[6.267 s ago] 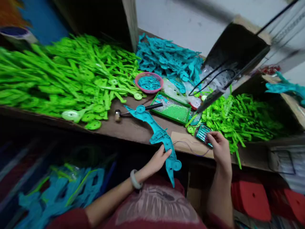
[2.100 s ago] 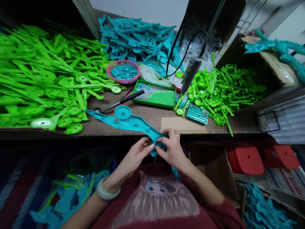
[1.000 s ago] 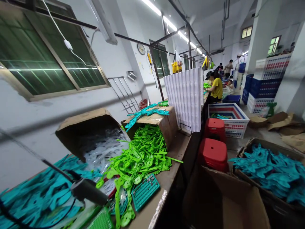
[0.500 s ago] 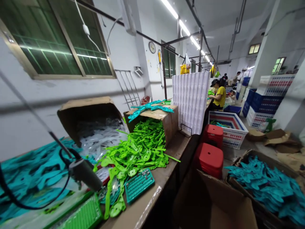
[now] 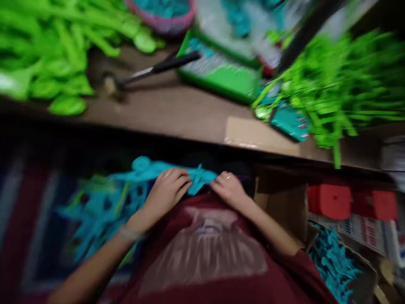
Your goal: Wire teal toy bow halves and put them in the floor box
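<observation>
Teal plastic pieces (image 5: 198,179), flat and long with a rounded end at the left, lie across my lap below the bench edge. My left hand (image 5: 169,188) has its fingers curled over their middle. At their right end my right hand (image 5: 229,188), with a ring on one finger, is closed on the edge. Blur hides how many pieces there are and the exact grip of the fingertips. More teal pieces (image 5: 95,211) sit in a crate at my left side.
On the bench (image 5: 177,107) are a hammer (image 5: 152,71), a green tray (image 5: 228,78), a teal tray (image 5: 290,120), and bright green plastic heaps (image 5: 341,84) at right and left. Below right stand red stools (image 5: 335,202), an open carton (image 5: 284,207) and a box of teal pieces (image 5: 335,261).
My view has swung from along the bench down to my lap. Both hands and the teal pieces at them have come into sight; the co-worker and the window are out of view.
</observation>
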A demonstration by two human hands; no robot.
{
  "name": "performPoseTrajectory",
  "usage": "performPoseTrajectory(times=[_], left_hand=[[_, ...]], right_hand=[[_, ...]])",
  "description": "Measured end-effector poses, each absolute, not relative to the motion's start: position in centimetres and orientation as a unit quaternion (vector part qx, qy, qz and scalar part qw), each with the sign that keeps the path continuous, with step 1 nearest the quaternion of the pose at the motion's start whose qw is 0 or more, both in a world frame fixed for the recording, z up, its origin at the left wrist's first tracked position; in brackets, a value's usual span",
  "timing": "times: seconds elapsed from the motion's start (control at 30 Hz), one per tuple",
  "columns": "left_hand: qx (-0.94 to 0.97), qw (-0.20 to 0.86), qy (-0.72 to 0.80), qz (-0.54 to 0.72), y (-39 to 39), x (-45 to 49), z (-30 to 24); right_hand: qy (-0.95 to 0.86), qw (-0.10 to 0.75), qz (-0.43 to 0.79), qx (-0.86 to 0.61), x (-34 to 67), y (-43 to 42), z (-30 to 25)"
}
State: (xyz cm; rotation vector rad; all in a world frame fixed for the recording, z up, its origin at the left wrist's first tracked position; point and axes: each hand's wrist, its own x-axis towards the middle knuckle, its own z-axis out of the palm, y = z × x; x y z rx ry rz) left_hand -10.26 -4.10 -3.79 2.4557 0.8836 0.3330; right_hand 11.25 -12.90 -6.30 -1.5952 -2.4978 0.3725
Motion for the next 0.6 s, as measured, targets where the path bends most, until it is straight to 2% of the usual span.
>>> performPoseTrajectory(times=[0.13,0.4,0.6], left_hand=[[0.906,0.242,0.347,0.033,-4.8,-13.0,-5.4],[0.903,0.275,0.328,0.049,-4.5,-12.3,-5.5],[0.907,0.266,0.328,-0.008,-4.2,-11.6,-5.1]], right_hand=[[-0.807,0.119,0.134,-0.562,10.8,-13.4,-7.6],[-0.742,0.122,0.171,-0.636,9.1,-13.8,-6.6],[-0.699,0.195,0.199,-0.658,8.6,-13.8,-7.1]])
